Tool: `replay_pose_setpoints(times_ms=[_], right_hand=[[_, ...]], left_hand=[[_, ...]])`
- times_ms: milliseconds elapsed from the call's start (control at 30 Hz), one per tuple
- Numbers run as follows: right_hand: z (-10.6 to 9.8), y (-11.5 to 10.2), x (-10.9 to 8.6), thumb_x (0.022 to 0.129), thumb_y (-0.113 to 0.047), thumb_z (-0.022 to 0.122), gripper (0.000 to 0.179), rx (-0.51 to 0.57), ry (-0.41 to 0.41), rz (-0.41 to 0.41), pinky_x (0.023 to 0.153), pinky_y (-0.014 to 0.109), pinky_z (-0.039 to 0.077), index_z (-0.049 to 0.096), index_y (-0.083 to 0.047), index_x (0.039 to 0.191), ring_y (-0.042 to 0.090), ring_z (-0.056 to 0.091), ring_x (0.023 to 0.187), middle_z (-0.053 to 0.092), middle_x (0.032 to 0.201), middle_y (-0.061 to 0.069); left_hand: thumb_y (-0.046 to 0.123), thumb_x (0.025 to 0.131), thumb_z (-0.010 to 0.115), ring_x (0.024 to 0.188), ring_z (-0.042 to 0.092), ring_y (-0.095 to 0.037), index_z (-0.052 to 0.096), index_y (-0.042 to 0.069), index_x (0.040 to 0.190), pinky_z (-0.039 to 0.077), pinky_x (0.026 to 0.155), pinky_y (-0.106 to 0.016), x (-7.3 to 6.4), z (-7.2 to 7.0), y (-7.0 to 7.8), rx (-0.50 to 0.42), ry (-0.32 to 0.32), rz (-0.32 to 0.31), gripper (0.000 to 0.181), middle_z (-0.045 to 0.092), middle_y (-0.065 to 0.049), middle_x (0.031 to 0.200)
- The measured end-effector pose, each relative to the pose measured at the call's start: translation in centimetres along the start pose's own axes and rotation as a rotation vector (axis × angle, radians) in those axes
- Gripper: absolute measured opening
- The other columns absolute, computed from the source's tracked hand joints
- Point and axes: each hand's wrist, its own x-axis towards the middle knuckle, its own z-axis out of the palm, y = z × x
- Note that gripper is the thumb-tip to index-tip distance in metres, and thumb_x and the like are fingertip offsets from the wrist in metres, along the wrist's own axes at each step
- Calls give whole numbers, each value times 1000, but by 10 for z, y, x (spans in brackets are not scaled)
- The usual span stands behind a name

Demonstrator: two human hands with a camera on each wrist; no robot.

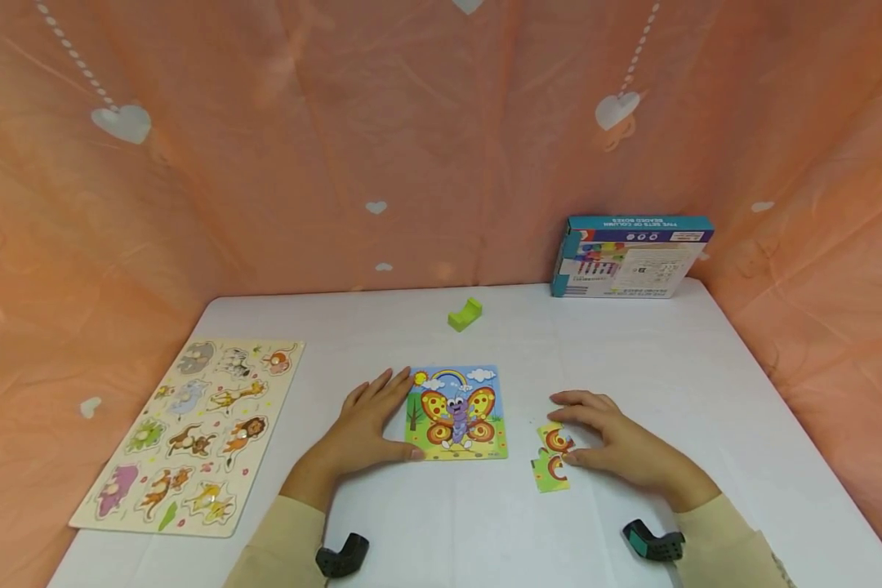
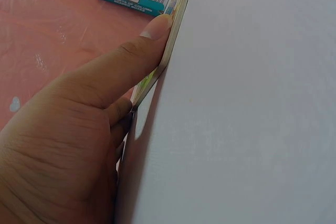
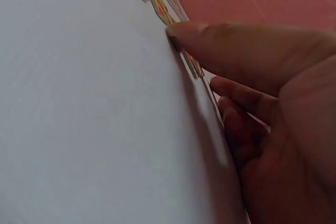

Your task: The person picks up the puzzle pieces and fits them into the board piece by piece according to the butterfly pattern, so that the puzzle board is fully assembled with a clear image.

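Near the middle of the table lies a square butterfly jigsaw puzzle [image 1: 459, 412] with a picture of a butterfly, rainbow and trees. My left hand [image 1: 367, 433] rests along its left side, the fingers extended at the upper left and the thumb on the lower left corner. In the left wrist view, that thumb [image 2: 126, 66] touches the board's edge. Two jigsaw pieces, an upper one [image 1: 557, 438] and a lower one [image 1: 550, 474], lie to the right. My right hand [image 1: 617, 441] is beside them, its thumb [image 3: 220, 45] touching their edge, fingers loosely bent above.
A wooden animal peg puzzle board [image 1: 198, 437] lies at the left. At the back stand a light green block [image 1: 465, 314] and a teal and white toy box [image 1: 632, 257]. An orange curtain [image 1: 441, 147] surrounds the white table [image 1: 441, 523].
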Motion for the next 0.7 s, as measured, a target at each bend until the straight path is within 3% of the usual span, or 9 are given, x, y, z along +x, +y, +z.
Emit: replay_pose_setpoints(times_ms=[167,367,567,700], right_hand=[[2,-3,0,96,-22,86,31,-12,13,9,121,72,25,71,-23,124,41,32,152,49,161,7],[6,-7,2,92,-11,88,37,12,62,18,120,69,29,64,-21,119,39,39,146,55,151,6],[8,-12,4,93,-10,88,41,0,108,33,110,48,47,62,-16,124,27,56,124,61,126,-1],[11,-15,6,96,-7,84,30,56,148,44,96,38,55,67,-15,120,22,64,105,67,113,-3]], left_hand=[[59,78,92,166,9,-30,35,11,171,3,130,-59,0,0,0,0,4,1,120,24,-2,179],[60,78,92,166,9,-29,35,13,172,2,130,-59,0,1,-1,-3,3,-2,120,23,0,179],[60,78,92,166,8,-29,35,13,172,2,130,-58,0,1,-1,-5,3,-3,120,23,0,179],[60,78,92,166,8,-29,35,13,172,2,130,-58,0,0,-1,-6,3,-3,120,23,0,179]])
